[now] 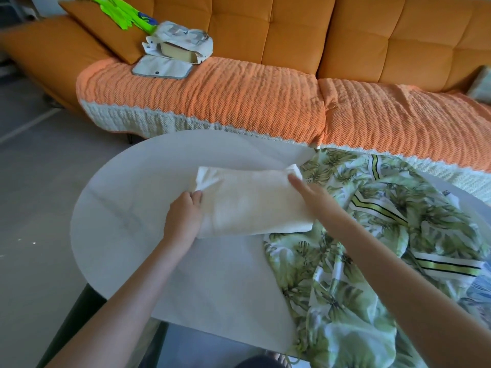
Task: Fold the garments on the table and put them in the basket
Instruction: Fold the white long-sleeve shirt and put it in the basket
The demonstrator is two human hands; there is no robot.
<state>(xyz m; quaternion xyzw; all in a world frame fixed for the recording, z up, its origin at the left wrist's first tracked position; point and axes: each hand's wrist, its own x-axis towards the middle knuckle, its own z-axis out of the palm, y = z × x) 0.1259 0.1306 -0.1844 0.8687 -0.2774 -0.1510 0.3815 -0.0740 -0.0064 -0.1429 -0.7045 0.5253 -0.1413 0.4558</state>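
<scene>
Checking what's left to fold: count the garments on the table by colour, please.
Cream-white garment: 1
Green leaf-print garment: 1
Total: 2. Bluish fabric at the right edge is too cropped to count.

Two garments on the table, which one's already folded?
The plain cream-white cloth garment, which lies as a flat, neat rectangle. The green leaf-print garment to its right is still a loose, crumpled heap.

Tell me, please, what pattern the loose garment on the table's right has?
The garment shows green leaves on white with striped bands; head view.
</scene>
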